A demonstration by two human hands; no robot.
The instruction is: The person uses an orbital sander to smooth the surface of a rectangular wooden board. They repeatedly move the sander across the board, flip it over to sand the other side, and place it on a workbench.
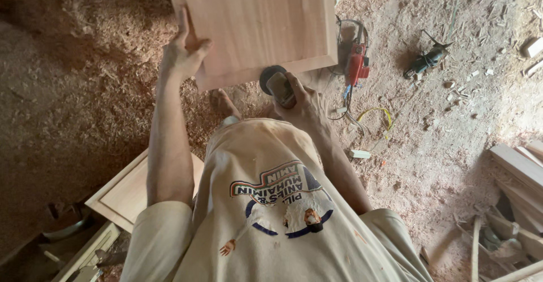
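Observation:
A light wooden panel with a raised border fills the top middle of the view. My left hand grips its left edge near the lower corner, fingers flat against the side. My right hand holds a small power sander with a dark round disc, and the disc touches the panel's near edge. My beige shirt fills the lower middle of the view. One of my bare feet shows under the panel on the sawdust.
Sawdust covers the floor on the left. A red power tool with cables and a dark green tool lie on the floor to the right. Another wooden panel sits at lower left, and planks lie at right.

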